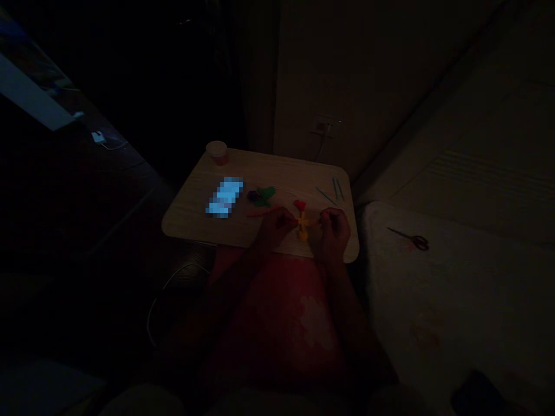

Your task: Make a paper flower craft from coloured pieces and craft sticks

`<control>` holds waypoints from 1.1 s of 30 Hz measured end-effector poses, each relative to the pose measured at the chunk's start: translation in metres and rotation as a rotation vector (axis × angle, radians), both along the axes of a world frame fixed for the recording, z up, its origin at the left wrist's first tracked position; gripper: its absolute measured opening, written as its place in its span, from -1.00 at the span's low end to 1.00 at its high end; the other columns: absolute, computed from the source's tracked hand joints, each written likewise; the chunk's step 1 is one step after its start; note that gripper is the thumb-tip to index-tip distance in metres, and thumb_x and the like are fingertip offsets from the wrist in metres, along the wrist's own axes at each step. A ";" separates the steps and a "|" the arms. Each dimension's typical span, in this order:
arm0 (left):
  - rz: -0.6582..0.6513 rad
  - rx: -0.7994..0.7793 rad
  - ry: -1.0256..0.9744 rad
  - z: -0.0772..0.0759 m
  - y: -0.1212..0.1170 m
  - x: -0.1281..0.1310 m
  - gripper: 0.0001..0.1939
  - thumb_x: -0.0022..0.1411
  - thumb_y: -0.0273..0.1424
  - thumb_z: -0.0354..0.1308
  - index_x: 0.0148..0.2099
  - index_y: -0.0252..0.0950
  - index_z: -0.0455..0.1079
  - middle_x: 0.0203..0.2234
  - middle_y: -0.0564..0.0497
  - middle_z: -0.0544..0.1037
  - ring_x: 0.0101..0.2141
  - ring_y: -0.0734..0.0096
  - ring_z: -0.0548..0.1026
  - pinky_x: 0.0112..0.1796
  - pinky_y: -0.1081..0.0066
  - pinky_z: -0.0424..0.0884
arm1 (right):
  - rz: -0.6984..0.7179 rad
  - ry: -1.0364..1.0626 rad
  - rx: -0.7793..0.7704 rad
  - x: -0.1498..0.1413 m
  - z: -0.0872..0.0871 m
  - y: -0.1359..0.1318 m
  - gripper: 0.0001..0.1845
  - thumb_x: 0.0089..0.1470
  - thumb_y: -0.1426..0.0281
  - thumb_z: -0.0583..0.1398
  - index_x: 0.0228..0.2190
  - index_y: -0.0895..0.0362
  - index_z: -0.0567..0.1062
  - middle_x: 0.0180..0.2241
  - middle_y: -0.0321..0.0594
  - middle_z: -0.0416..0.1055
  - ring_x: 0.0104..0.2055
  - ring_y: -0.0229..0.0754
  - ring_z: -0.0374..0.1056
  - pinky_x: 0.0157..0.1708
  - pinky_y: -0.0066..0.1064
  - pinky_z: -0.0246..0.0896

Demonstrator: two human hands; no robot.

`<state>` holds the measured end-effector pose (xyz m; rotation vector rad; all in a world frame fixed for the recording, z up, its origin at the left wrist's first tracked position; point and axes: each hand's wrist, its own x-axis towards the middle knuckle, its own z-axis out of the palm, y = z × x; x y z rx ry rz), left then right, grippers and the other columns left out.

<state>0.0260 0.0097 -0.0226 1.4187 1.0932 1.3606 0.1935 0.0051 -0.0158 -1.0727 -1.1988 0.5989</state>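
The scene is very dark. A small yellow cross-shaped piece (303, 223) lies between my hands on the wooden-topped table, with a red tuft (300, 205) at its far end. The fingers of my left hand (276, 225) are pinched together at the left arm of the yellow piece, where a bit of red shows. Just right of the piece, my right hand (335, 232) is closed in a pinch; what it holds, if anything, cannot be made out. Beyond my left hand are a green leaf-like piece (265, 195) with a dark lump beside it, and a pink stick (256, 213).
A paper cup (218, 155) stands at the table's far left corner, near a lit, blurred-out screen (224, 197). Several thin bluish sticks (335, 189) lie at the right. Scissors (410, 238) rest on the pale bedding (468, 300). A wall socket (323, 125) has a plugged-in cable.
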 end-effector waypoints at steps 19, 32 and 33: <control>0.061 -0.028 0.176 -0.014 0.006 -0.004 -0.83 0.26 -0.34 0.20 -0.33 -0.31 0.51 -0.37 0.01 0.60 -0.29 0.36 0.50 -0.16 0.37 0.41 | 0.133 -0.631 -0.277 0.028 -0.002 0.059 -0.82 0.08 0.42 0.24 -0.35 0.12 0.69 -0.28 -0.12 0.63 -0.27 -0.10 0.49 -0.21 -0.26 0.33; 0.108 0.197 0.566 -0.017 0.027 0.003 -0.81 0.38 -0.48 0.00 -0.24 -0.30 0.44 -0.24 -0.10 0.51 -0.16 0.26 0.44 -0.02 0.27 0.36 | 0.266 -0.583 -0.233 0.025 0.003 0.061 -0.80 0.02 0.41 0.21 -0.33 0.19 0.63 -0.38 -0.11 0.61 -0.39 -0.16 0.44 -0.37 -0.37 0.24; 0.105 0.194 0.586 -0.016 0.028 0.005 -0.79 0.38 -0.49 -0.01 -0.23 -0.30 0.44 -0.23 -0.11 0.51 -0.15 0.25 0.44 -0.02 0.26 0.36 | 0.275 -0.586 -0.231 0.024 0.004 0.061 -0.79 0.02 0.44 0.20 -0.33 0.19 0.64 -0.36 -0.10 0.61 -0.37 -0.15 0.45 -0.34 -0.36 0.26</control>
